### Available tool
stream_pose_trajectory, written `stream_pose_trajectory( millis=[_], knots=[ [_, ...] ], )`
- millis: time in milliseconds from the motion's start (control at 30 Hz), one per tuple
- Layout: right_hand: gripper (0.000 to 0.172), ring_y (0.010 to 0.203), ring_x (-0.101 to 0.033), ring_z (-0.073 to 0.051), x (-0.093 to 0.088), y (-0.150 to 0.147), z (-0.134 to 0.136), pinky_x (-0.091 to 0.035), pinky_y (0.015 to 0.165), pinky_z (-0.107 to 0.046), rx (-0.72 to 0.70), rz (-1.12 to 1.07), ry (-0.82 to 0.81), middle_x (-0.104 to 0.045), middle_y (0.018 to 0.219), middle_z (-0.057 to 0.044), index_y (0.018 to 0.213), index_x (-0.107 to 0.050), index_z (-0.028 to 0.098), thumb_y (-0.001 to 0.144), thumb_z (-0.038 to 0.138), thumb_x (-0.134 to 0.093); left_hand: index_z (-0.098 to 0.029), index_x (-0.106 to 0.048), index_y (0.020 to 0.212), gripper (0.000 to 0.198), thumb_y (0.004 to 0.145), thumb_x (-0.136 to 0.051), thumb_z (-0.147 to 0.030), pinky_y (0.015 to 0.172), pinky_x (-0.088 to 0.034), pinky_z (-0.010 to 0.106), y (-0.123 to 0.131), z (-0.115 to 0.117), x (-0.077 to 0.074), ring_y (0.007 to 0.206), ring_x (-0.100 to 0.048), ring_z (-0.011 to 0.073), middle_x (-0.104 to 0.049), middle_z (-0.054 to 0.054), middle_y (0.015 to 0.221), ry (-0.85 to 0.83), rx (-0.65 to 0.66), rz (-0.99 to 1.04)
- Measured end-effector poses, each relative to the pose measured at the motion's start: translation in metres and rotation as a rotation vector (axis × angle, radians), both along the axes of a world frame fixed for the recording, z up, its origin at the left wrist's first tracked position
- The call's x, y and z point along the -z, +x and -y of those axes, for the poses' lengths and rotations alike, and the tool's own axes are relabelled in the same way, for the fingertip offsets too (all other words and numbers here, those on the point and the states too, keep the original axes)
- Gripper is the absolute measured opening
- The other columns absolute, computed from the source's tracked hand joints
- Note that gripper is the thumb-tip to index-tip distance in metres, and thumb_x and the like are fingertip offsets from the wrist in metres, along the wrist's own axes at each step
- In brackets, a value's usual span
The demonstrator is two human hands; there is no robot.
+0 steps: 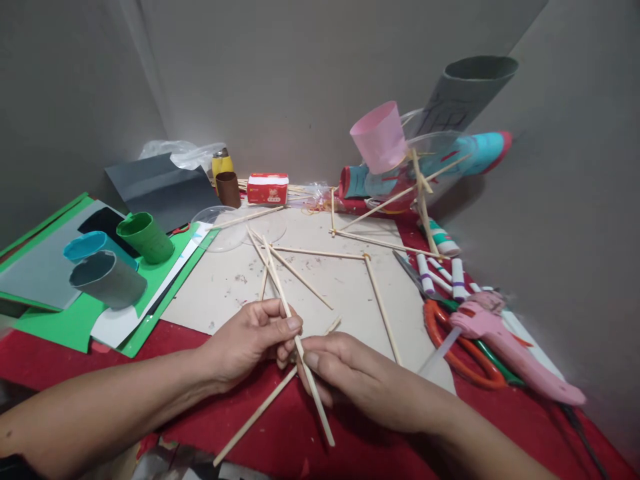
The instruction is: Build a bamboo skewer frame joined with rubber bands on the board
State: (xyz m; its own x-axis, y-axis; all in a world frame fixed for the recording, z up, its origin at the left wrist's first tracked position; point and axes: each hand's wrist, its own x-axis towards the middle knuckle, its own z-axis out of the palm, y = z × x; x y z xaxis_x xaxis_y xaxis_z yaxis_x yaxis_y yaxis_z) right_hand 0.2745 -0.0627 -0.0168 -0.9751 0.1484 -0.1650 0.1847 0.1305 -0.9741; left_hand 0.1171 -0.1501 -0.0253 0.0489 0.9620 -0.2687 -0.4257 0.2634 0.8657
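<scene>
My left hand (pixel 255 340) pinches a long wooden stick (pixel 318 405) between thumb and fingers near the middle of the view. Close beside it on the right, my right hand (pixel 345 373) holds the same stick where it crosses a second stick (pixel 255 417). The crossing itself is partly hidden by my fingers. Beyond the hands, several joined sticks (pixel 315 253) lie on the beige board (pixel 200 300), one corner bound with something yellowish. More sticks (pixel 301 280) cross just above my left hand.
Paper cups (pixel 113 280) and green sheets (pixel 55 327) lie left. A red box (pixel 267 189) stands behind. At right are a pink glue gun (pixel 515 347), orange-handled scissors (pixel 465 360), markers (pixel 458 277) and a stick stand (pixel 423 200) near a pink paper cup (pixel 379 138).
</scene>
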Motion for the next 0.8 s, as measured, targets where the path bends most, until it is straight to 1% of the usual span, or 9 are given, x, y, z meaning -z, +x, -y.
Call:
stream_pose_trajectory(
  millis=[100,200,267,333,433,500,567,633,800],
  knots=[
    [0.039,0.05,-0.034,-0.009,0.001,0.001,0.0,-0.03,0.05,-0.022,0.067,-0.023,-0.141,-0.04,0.056,0.004,0.066,-0.046,0.018,0.096,0.042,-0.038,-0.015,-0.055,0.08,0.025,0.084,-0.062,-0.038,0.052,-0.036,0.019,-0.003,-0.001,-0.001,0.048,-0.043,0.0065,-0.051,-0.003,0.056,0.003,-0.045,-0.024],
    [0.041,0.042,-0.026,-0.007,0.002,0.002,-0.001,-0.02,0.042,-0.021,0.129,-0.062,-0.335,-0.035,0.048,0.006,0.063,-0.048,0.017,0.094,0.044,-0.042,-0.019,-0.056,0.092,0.021,0.087,-0.057,-0.039,0.056,-0.04,0.021,-0.007,-0.002,-0.006,0.055,-0.047,0.0091,-0.054,-0.002,0.064,0.097,-0.288,-0.222],
    [0.04,0.038,-0.023,-0.007,0.003,0.003,-0.002,-0.018,0.039,-0.021,0.147,-0.119,-0.489,-0.035,0.045,0.007,0.061,-0.047,0.018,0.091,0.043,-0.045,-0.021,-0.057,0.102,0.022,0.084,-0.062,-0.034,0.072,-0.045,0.025,-0.009,-0.001,-0.011,0.077,-0.056,0.0138,-0.062,0.002,0.087,0.264,-0.501,-0.475],
    [0.038,0.037,-0.022,-0.006,0.003,0.004,-0.001,-0.018,0.036,-0.019,0.133,-0.162,-0.647,-0.034,0.043,0.007,0.059,-0.044,0.019,0.089,0.042,-0.05,-0.023,-0.06,0.111,0.034,0.078,-0.068,-0.027,0.094,-0.041,0.032,-0.01,0.002,-0.014,0.108,-0.053,0.0204,-0.059,0.007,0.115,0.465,-0.6,-0.751],
    [0.037,0.035,-0.022,-0.005,0.001,0.006,-0.001,-0.017,0.034,-0.016,0.088,-0.162,-0.804,-0.034,0.044,0.007,0.059,-0.043,0.018,0.087,0.04,-0.054,-0.024,-0.066,0.109,0.035,0.075,-0.071,-0.02,0.105,-0.03,0.038,-0.012,0.005,-0.015,0.116,-0.05,0.0237,-0.061,0.009,0.117,0.661,-0.433,-1.019],
    [0.035,0.035,-0.02,-0.003,-0.001,0.007,-0.001,-0.016,0.034,-0.015,0.075,-0.158,-0.874,-0.036,0.047,0.007,0.063,-0.044,0.018,0.087,0.041,-0.055,-0.023,-0.071,0.102,0.026,0.076,-0.069,-0.018,0.097,-0.036,0.036,-0.014,0.007,-0.012,0.098,-0.058,0.0221,-0.067,0.01,0.098,0.656,-0.257,-1.041],
    [0.033,0.036,-0.017,-0.002,-0.003,0.008,-0.002,-0.014,0.034,-0.014,0.078,-0.162,-0.923,-0.037,0.05,0.008,0.067,-0.045,0.018,0.087,0.041,-0.056,-0.022,-0.074,0.098,0.021,0.078,-0.068,-0.019,0.082,-0.042,0.032,-0.015,0.008,-0.008,0.08,-0.059,0.0196,-0.066,0.009,0.084,0.604,-0.159,-1.001],
    [0.031,0.036,-0.016,-0.002,-0.004,0.008,-0.002,-0.012,0.034,-0.013,0.086,-0.171,-0.935,-0.037,0.051,0.008,0.07,-0.045,0.018,0.089,0.04,-0.055,-0.022,-0.075,0.099,0.021,0.079,-0.067,-0.02,0.072,-0.042,0.029,-0.016,0.008,-0.005,0.071,-0.056,0.0177,-0.064,0.009,0.077,0.572,-0.134,-0.968],
    [0.022,0.037,-0.019,-0.003,-0.004,0.006,0.0,-0.014,0.036,-0.015,0.155,-0.235,-0.809,-0.041,0.052,0.006,0.075,-0.049,0.017,0.089,0.033,-0.052,-0.022,-0.075,0.1,0.021,0.086,-0.058,-0.023,0.066,-0.04,0.025,-0.012,0.009,-0.005,0.063,-0.053,0.0149,-0.063,0.006,0.069,0.57,-0.105,-1.008]
  ],
)
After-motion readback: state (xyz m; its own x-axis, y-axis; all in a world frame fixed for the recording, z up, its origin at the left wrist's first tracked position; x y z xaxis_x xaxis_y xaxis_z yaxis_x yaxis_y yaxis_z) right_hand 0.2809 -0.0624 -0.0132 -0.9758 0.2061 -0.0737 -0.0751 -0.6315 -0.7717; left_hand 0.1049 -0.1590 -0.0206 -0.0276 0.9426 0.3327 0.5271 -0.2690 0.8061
